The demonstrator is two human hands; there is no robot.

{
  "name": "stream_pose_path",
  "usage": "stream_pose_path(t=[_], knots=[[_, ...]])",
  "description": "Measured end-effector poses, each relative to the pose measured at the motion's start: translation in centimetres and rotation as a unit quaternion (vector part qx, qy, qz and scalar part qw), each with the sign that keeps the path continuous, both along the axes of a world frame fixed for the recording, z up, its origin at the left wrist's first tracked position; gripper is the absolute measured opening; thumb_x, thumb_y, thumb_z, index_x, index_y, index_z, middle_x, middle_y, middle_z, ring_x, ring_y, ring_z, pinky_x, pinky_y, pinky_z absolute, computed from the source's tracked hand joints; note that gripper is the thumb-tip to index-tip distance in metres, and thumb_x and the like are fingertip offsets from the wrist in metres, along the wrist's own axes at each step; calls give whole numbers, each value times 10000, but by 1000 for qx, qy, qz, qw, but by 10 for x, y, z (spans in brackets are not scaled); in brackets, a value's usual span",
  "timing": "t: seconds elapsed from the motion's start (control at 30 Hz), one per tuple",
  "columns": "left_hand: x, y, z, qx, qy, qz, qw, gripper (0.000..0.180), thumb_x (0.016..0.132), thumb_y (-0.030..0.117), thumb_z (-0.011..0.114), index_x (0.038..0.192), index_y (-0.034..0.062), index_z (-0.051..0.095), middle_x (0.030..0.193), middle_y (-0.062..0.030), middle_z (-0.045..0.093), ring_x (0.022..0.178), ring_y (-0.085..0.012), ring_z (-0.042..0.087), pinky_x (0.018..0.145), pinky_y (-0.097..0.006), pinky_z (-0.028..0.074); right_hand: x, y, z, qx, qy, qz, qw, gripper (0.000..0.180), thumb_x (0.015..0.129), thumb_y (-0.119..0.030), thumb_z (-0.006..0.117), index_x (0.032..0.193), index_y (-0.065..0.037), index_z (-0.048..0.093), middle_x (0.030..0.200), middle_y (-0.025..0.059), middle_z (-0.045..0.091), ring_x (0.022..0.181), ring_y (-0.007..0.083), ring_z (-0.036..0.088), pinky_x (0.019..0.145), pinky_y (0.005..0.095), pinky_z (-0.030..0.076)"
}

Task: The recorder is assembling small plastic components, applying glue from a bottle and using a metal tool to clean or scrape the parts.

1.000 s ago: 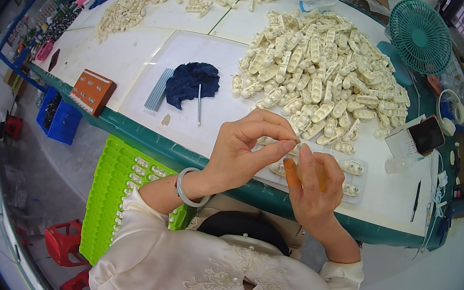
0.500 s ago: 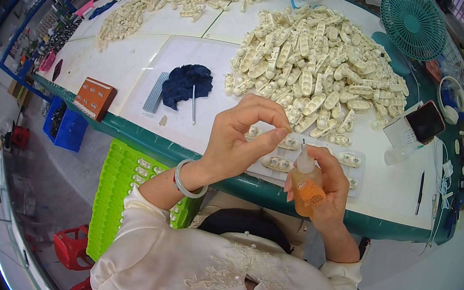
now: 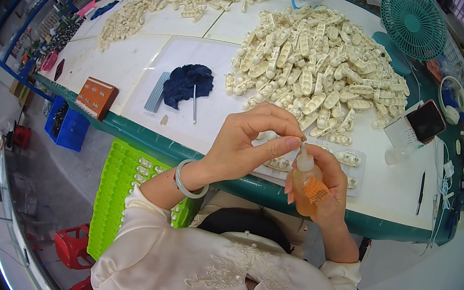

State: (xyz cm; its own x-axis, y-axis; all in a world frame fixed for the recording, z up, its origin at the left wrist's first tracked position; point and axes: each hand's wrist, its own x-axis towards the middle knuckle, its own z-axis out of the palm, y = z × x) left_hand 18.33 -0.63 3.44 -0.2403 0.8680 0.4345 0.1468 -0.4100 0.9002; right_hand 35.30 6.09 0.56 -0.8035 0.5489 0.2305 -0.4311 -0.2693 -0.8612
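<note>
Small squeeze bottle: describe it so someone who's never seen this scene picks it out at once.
Start at the white worktable with the green front edge. At the near edge, over the person's lap, the right hand holds the small squeeze bottle upright, while the left hand pinches its tip. It is translucent with orange liquid and an orange label, unlike the cream-coloured moulded parts heaped behind it.

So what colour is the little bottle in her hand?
Orange, with a whitish nozzle: the small bottle in the right hand, seen in the head view.
</note>
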Motion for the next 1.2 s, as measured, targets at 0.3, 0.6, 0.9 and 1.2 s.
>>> stream_pose_path(t=[0.3, 0.6, 0.9, 1.2], knots=[[-1, -1, 1, -2, 12, -11, 1000, 75, 787, 41, 646, 859, 22, 645, 880, -44, 622, 887, -150, 542, 783, -279, 424, 0, 5, -7, -56, 45, 75, 995, 576, 834, -353, 597, 1249, -7, 400, 998, 148, 515, 607, 228, 580, 434, 264, 475], [-6, 0, 0, 29, 69, -29, 997, 64, 770, 69, 652, 825, 40, 633, 864, -31, 612, 864, -145, 523, 791, -286, 397, 3, 14, -10, -221, 56, 241, 943, 689, 831, -481, 546, 1275, 12, 362, 1005, 170, 526, 660, 237, 597, 441, 283, 497], [-6, 2, -5, 21, 64, -19, 998, 35, 763, 64, 624, 793, 50, 613, 841, -19, 605, 858, -148, 517, 798, -295, 386, -8, 8, -15, -238, 107, 215, 941, 640, 850, -424, 533, 1274, 13, 338, 1019, 190, 520, 714, 262, 608, 468, 340, 546], [-4, 2, -9, -10, 5, -22, 1000, 42, 774, 62, 632, 801, 32, 621, 853, -30, 605, 876, -146, 524, 799, -285, 401, -4, 7, -6, -161, 20, 140, 977, 494, 870, -319, 502, 1164, 69, 418, 868, 230, 551, 645, 275, 605, 412, 343, 533]])
